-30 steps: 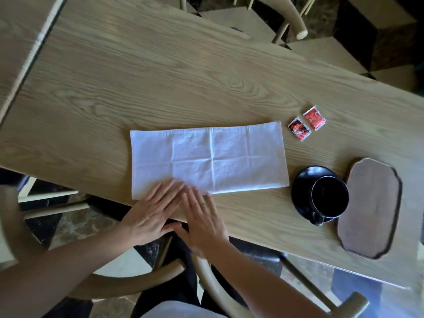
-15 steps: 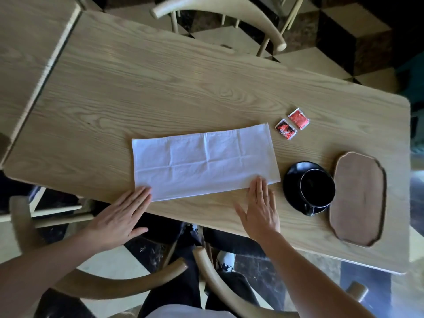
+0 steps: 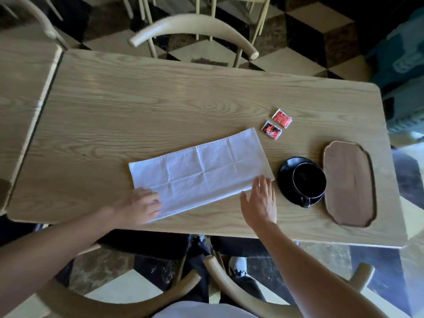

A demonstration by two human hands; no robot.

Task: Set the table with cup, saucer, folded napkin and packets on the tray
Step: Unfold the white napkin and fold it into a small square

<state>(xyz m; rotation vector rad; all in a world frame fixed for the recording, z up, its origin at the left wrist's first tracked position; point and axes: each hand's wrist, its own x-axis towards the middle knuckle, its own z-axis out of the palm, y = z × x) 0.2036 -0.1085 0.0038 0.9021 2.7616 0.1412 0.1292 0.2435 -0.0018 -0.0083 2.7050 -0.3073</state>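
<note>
- Head view: my left hand [image 3: 137,206] is curled down on the near-left corner of the napkin [image 3: 199,171]. Can't tell for sure if that grip has actually pinched the cloth or is just pressing on it.
- My right hand [image 3: 260,201] is flat, fingers spread, nothing held, fingertips just touching the near-right corner. I'd say one hand per corner is so I can flip the long strip over for the next fold.
- The napkin lies as a long creased rectangle, slightly angled on the table [image 3: 160,99], so folding isn't done yet.
- The black cup [image 3: 309,179] sits on its saucer [image 3: 284,177], just right of the napkin and right beside the tray [image 3: 350,182], which has nothing on it.
- Two red packets [image 3: 276,125] lie side by side just past the napkin's far-right corner.
- Surface is pale wood with strong grain. A second table butts up on the left, curved-back chairs all round, checkered floor below.
</note>
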